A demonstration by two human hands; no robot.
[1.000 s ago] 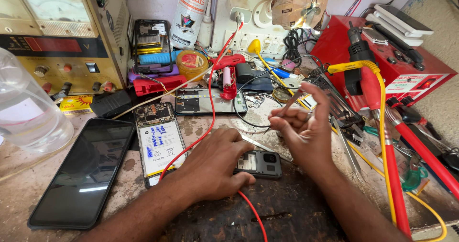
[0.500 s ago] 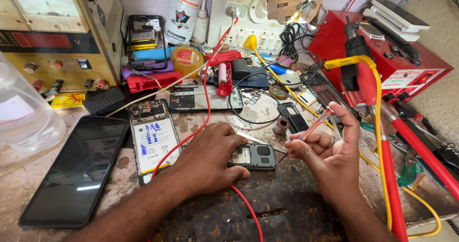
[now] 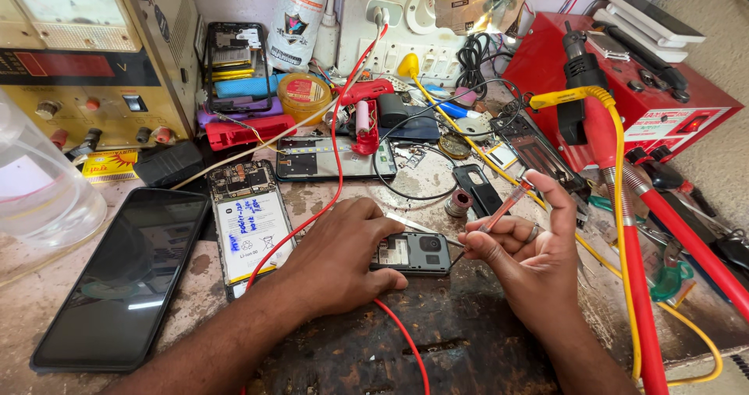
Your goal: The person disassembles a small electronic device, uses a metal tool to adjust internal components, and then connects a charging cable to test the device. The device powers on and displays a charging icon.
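At frame centre, the left hand (image 3: pixel 343 254) presses flat, fingers curled, on a small dark rectangular circuit module (image 3: pixel 412 253). Just right, the right hand (image 3: pixel 530 258) pinches a thin red-handled probe (image 3: pixel 505 204).

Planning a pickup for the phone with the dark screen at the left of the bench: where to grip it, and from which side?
Judging by its pose, grip the phone across its two long edges near the middle, fingers coming down from above. It lies flat, screen up, so the faces offer no hold. The opened phone sits close along its right edge, so clearance there looks tight.
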